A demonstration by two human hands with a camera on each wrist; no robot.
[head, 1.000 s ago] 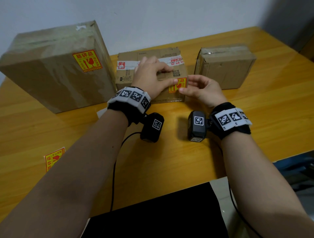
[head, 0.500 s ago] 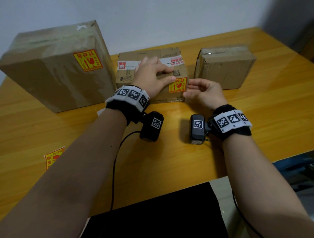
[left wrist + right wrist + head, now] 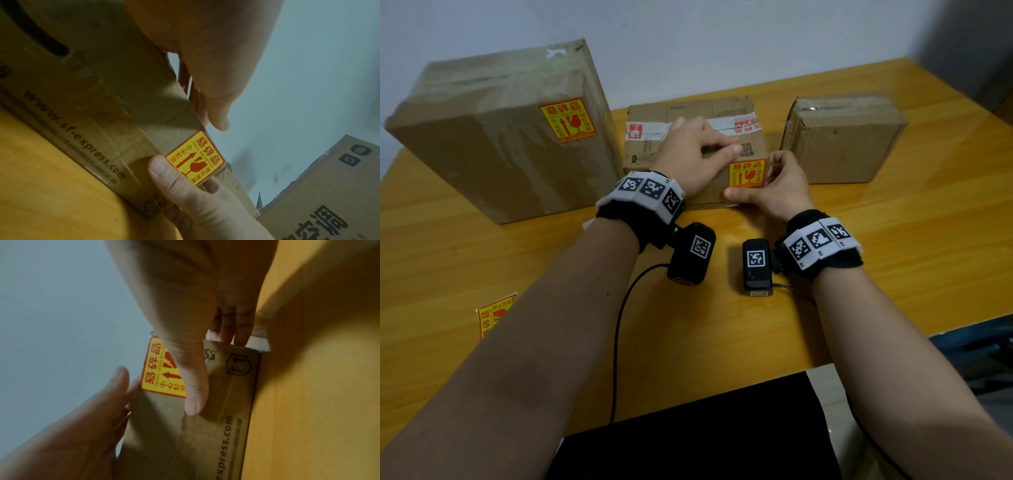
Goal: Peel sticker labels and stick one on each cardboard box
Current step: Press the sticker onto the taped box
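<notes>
The middle cardboard box (image 3: 650, 154) carries a yellow and red fragile sticker (image 3: 747, 174) on the right end of its front face. My left hand (image 3: 695, 150) lies on top of this box, fingers fairly straight, thumb near the top front edge. My right hand (image 3: 780, 192) is at the box's right front corner: the thumb (image 3: 164, 172) presses the front face at the sticker's (image 3: 195, 158) lower edge, and straight fingers (image 3: 236, 327) lie along the right side. The large box (image 3: 493, 147) on the left bears its own sticker (image 3: 568, 120). The right box (image 3: 842, 144) shows none.
More yellow stickers on a sheet (image 3: 494, 313) lie on the wooden table (image 3: 911, 240) at the near left, partly behind my left forearm. A white scrap (image 3: 588, 224) pokes out by my left wrist. A black object (image 3: 705, 428) sits below the table's near edge.
My left thumb has come off the sticker onto the box top. My right hand has moved in to the box corner, its thumb now under the sticker, which shows whole.
</notes>
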